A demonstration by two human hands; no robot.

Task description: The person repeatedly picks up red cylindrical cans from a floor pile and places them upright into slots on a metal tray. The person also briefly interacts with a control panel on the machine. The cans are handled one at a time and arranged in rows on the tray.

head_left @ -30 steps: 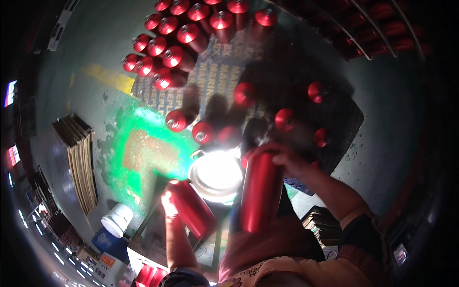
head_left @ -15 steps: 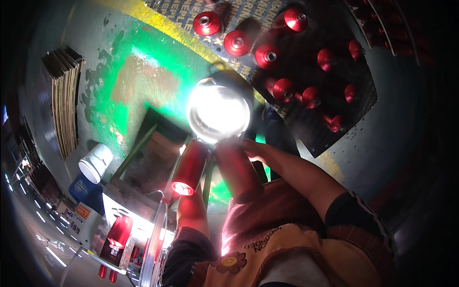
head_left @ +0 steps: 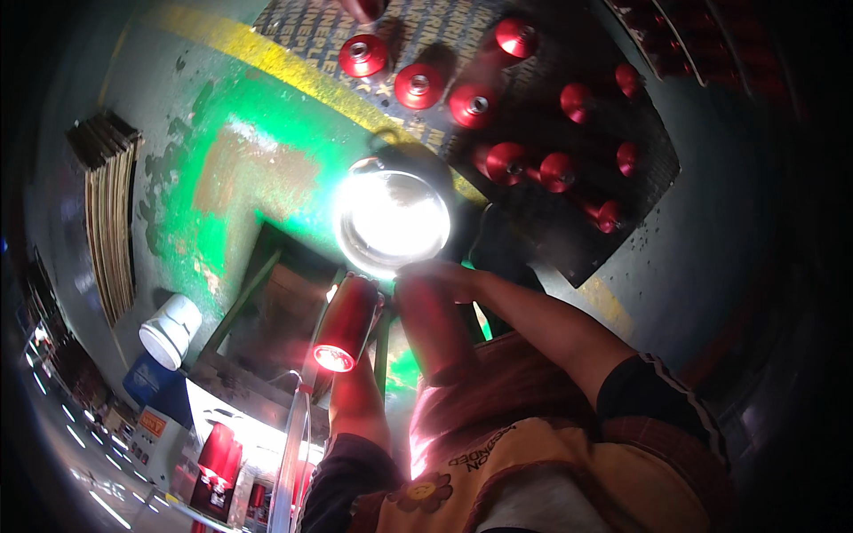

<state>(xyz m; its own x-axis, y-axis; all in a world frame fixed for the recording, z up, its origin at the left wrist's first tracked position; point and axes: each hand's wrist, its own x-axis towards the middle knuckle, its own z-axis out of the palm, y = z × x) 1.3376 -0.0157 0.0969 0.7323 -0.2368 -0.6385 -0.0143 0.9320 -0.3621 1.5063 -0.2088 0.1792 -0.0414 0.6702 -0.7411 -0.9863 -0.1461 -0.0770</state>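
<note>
Cylinders (head_left: 346, 320), both held, slant lengthwise, near ends splayed apart.

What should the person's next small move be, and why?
Probably a slight turn of the right bottle in the right hand, to bring its side into better light: that side looks dim beside the glowing lamp, while the near end of the left bottle shines. That hand's grip sits at the lamp end, leaving most of that side uncovered.

Lettering (head_left: 435, 35) on board (head_left: 577, 253), print (head_left: 484, 449) on apron (head_left: 551, 440), orange label (head_left: 153, 424) on box (head_left: 151, 449)
</note>
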